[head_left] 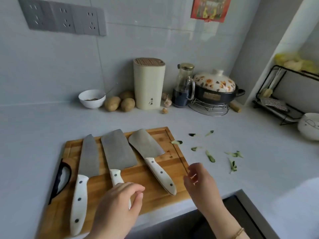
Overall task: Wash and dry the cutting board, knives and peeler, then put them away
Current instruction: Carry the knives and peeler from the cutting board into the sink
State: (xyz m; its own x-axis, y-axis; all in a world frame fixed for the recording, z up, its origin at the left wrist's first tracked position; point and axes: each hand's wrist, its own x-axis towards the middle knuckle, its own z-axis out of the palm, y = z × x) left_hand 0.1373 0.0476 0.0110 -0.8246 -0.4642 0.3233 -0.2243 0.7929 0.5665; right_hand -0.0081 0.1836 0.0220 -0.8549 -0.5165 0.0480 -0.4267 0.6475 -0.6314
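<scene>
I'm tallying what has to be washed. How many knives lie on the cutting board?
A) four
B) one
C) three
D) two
C: three white-handled knives lie side by side on the wooden cutting board: the left knife, the middle knife and the right knife.

The left hand (117,206) hides the handle end of the middle knife (119,152). The near corner of the cutting board (151,192) runs off the bottom edge. Lettering on the knife block (148,83) is unreadable.
</scene>
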